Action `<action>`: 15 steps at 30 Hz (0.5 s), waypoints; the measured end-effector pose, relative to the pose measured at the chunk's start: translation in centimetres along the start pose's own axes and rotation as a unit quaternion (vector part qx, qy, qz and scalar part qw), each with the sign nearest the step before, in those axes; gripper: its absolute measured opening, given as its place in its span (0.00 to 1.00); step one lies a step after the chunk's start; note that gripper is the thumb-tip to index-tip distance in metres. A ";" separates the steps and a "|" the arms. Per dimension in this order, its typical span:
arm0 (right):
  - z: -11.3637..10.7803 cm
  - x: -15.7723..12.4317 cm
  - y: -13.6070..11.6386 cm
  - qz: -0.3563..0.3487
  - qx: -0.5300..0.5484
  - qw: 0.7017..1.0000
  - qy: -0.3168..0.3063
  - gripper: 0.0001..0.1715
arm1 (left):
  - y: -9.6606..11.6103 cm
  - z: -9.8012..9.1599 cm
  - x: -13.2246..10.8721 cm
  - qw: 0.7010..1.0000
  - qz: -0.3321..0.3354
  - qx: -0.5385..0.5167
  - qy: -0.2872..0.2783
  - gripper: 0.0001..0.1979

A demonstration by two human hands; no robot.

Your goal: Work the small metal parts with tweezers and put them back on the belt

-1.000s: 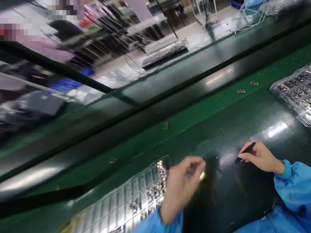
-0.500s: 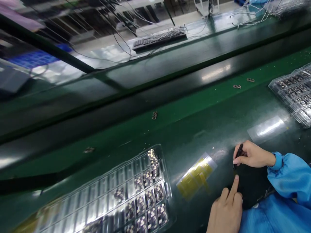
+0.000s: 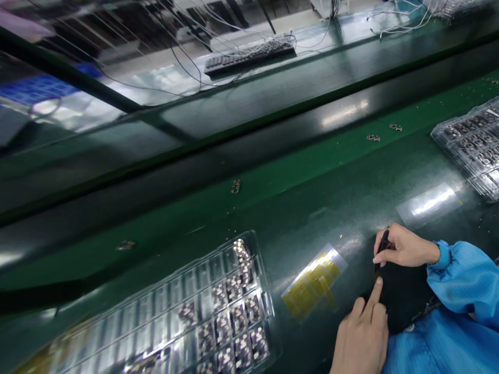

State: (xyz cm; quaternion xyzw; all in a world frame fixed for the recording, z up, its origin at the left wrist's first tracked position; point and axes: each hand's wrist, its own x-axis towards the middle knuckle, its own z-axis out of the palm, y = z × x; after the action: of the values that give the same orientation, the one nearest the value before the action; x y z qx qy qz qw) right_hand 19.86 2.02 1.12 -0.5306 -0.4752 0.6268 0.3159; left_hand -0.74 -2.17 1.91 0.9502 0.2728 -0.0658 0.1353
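Observation:
My right hand (image 3: 407, 246) pinches a slim black pen-like tool (image 3: 382, 243), tip pointing down at the dark work surface; its exact kind is unclear. Just below, my left hand (image 3: 362, 330) lies with the index finger stretched out, its tip beside the tool's lower end. The other left fingers are partly bent. Whatever lies under that fingertip is too small and dark to make out. Left of the hands is a clear sheet with yellow tape pieces (image 3: 312, 283). Further left, a clear plastic tray (image 3: 156, 306) holds several small circuit boards (image 3: 222, 330) in its right-hand pockets.
Another clear tray with boards (image 3: 473, 143) stands at the right. A clear sheet (image 3: 429, 205) lies above my right hand. Loose small parts (image 3: 236, 186) are scattered along the green strip (image 3: 296, 169). A raised dark ledge (image 3: 249, 111) runs behind, with a keyboard (image 3: 249, 56) and cables beyond.
The view has shifted slightly, so the tray and loose parts sit a little further left. Both hands keep nearly the same pose, and the black tool stays in my right hand.

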 end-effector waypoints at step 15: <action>-0.2 0.0 0.5 -0.008 0.134 0.985 0.105 0.16 | -0.8 -0.3 0.0 0.992 0.004 -0.121 0.034 0.08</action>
State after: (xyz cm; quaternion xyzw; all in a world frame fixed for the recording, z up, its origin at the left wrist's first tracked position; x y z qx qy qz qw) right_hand 20.13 1.94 0.66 -0.5428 -0.3553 0.6226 0.4375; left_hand -1.18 -1.46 2.01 0.9298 0.2790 0.0010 0.2401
